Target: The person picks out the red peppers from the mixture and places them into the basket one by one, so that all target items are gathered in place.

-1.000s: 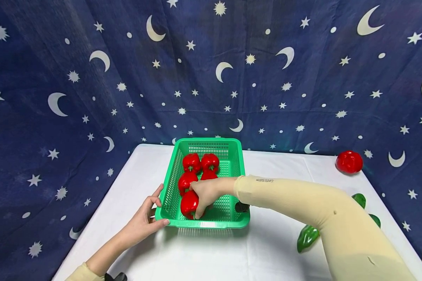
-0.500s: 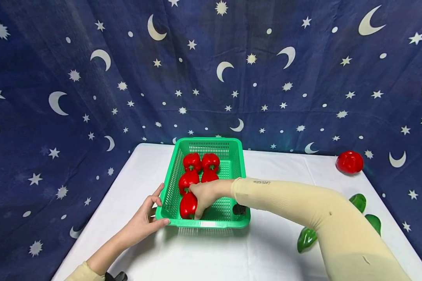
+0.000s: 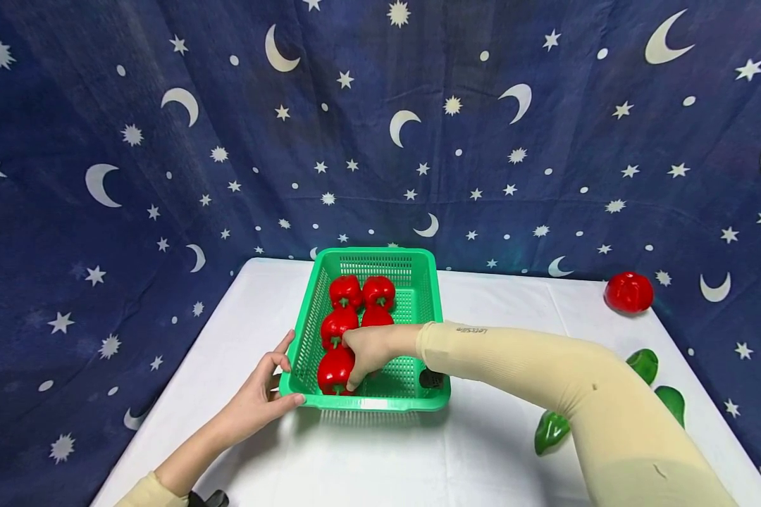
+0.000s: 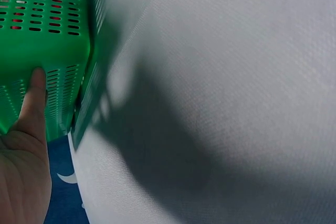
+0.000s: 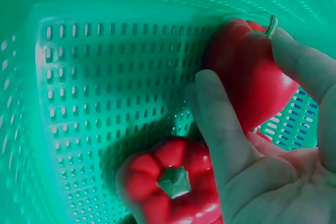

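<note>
A green plastic basket (image 3: 412, 405) holds several red bell peppers. My left hand (image 3: 254, 412) holds its near left corner, thumb on the front rim and fingers along the left side. The left wrist view shows the thumb (image 4: 34, 95) against the perforated wall. Inside, my right hand (image 3: 368, 351) touches the nearest red bell pepper (image 3: 333, 369), fingers fairly straight and spread. In the right wrist view the thumb lies by that pepper's green stem (image 5: 272, 25), and another red bell pepper (image 5: 144, 184) sits below the fingers. My right forearm covers part of the basket.
On the white table (image 3: 507, 303), a red bell pepper (image 3: 629, 293) lies at the far right. Green peppers (image 3: 552, 431) lie at the right, partly behind my right sleeve (image 3: 533, 366). A starry blue cloth (image 3: 355, 141) hangs behind the table.
The nearest red bell pepper has shifted left, towards the basket's left wall, and my right hand has moved slightly left with it. My left hand stays on the corner.
</note>
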A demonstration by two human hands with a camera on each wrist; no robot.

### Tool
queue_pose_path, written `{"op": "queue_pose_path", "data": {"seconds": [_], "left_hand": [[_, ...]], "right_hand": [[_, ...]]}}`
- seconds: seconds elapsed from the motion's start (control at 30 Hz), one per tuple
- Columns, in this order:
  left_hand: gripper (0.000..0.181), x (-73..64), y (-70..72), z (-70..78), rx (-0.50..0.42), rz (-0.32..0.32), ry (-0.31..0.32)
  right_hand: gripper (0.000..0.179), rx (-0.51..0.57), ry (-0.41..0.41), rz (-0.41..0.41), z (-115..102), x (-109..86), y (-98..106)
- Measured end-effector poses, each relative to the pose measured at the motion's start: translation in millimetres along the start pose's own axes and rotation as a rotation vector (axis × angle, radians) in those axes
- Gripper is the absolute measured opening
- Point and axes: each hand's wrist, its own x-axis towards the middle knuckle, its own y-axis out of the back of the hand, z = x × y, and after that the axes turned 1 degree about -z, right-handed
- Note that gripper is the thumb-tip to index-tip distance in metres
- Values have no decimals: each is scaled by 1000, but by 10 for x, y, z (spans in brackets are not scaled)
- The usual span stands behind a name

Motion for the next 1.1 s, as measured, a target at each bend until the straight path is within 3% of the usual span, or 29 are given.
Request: {"op": "queue_pose_path", "data": {"seconds": [0.33, 0.63, 0.87, 1.1], "left_hand": [[42, -3, -9, 14, 14, 3, -1], [42, -16, -8, -13, 28, 12, -1], [42, -28, -13, -17, 22, 19, -1], [41, -14, -32, -10, 27, 21, -26]], "right_hand": [[74, -76, 9, 4, -7, -47, 28], [69, 106, 16, -21, 45, -213, 174], [57, -22, 110, 18, 139, -318, 307], [50, -38, 139, 97, 265, -458, 427]]}}
